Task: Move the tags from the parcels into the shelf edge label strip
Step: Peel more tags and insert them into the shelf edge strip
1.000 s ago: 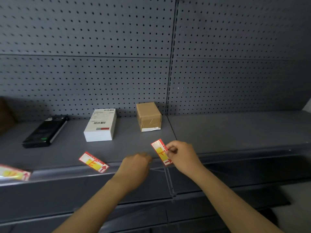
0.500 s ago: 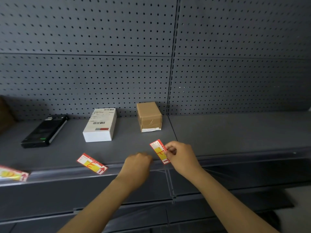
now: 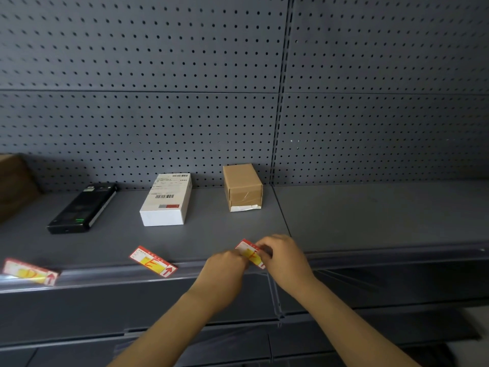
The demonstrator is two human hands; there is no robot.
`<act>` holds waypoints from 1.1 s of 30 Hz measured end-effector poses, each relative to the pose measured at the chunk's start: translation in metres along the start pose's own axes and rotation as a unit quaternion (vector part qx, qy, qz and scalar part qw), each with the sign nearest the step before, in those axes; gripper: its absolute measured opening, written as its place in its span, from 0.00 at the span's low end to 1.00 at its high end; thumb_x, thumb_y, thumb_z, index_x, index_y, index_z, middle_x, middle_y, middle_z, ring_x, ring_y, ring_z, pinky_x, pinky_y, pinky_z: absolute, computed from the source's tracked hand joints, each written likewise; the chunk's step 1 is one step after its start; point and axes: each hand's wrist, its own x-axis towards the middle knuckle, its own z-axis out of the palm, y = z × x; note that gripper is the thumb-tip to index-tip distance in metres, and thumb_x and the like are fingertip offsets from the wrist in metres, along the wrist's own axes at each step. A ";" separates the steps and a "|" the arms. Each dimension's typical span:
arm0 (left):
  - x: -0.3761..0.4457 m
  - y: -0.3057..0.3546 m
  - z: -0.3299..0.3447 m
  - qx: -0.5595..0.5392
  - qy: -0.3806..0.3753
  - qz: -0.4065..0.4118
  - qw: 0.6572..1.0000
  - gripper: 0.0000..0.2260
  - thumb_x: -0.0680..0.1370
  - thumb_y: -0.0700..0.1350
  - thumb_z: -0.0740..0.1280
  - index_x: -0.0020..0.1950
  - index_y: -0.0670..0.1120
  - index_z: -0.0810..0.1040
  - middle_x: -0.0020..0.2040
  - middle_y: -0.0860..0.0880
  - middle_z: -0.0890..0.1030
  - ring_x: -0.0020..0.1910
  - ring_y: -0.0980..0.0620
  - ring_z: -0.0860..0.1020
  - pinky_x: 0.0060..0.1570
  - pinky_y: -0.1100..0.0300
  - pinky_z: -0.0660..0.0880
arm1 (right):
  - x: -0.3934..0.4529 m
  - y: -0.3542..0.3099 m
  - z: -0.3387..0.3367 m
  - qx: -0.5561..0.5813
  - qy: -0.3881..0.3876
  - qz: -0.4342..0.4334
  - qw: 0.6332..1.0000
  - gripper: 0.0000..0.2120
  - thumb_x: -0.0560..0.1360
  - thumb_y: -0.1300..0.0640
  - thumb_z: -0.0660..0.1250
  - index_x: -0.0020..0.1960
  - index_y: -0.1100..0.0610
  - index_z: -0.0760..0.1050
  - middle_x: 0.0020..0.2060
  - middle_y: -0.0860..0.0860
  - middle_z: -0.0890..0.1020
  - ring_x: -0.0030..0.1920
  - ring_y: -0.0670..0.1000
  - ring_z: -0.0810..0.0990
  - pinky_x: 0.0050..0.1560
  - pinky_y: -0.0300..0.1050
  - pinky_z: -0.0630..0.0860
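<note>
3 red-and-yellow tags sit along the near edge of a grey shelf, the right one not yet seated.

2 tags, the left tag and the middle tag, rest tilted in the clear label strip. Both hands work on the third tag: the right hand pinches its far end, and the left hand, loosely curled, touches its near end at the strip. Farther back stand a black parcel, a white parcel and a brown parcel, no tags visible on them.
</note>
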 end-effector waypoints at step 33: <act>0.008 -0.003 -0.023 -0.045 0.109 -0.049 0.992 0.17 0.77 0.40 0.66 0.65 0.50 0.73 0.62 0.49 0.76 0.56 0.48 0.78 0.56 0.57 0.77 | -0.013 0.010 -0.016 -0.047 -0.006 -0.014 0.999 0.06 0.74 0.59 0.69 0.50 0.56 0.78 0.49 0.50 0.81 0.47 0.49 0.80 0.47 0.44 0.79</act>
